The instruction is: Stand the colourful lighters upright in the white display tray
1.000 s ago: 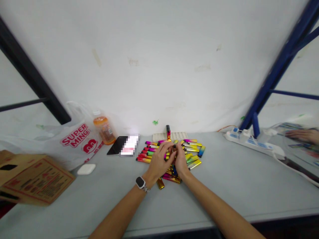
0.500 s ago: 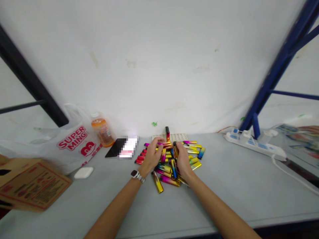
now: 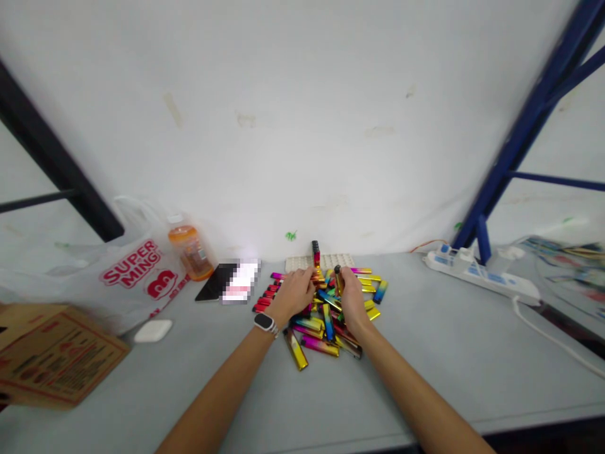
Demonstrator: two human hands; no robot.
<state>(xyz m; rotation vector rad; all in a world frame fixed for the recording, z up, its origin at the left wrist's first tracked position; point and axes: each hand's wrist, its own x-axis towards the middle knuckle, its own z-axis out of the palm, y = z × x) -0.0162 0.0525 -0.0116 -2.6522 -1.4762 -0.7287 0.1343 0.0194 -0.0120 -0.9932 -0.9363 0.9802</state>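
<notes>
A pile of shiny multicoloured stick-shaped devices (image 3: 326, 318) lies on the grey table (image 3: 425, 353) in front of me. My left hand (image 3: 293, 294), with a watch on the wrist, reaches over the far side of the pile with its fingers closed on a gold-red stick near the white holed tray (image 3: 345, 260). One red-black stick (image 3: 316, 252) stands upright in that tray. My right hand (image 3: 352, 295) holds a gold stick with a black tip (image 3: 338, 279) upright, close to the tray.
A phone (image 3: 222, 282), an orange bottle (image 3: 188, 251), a white plastic bag (image 3: 137, 271), a small white case (image 3: 152, 330) and a cardboard box (image 3: 51, 356) sit at the left. A white power strip (image 3: 477, 272) with cable lies at the right beside a blue frame post (image 3: 515, 145).
Both hands have moved away from me, from the middle of the pile toward the tray. The right hand now holds a stick upright. More of the pile's near side shows.
</notes>
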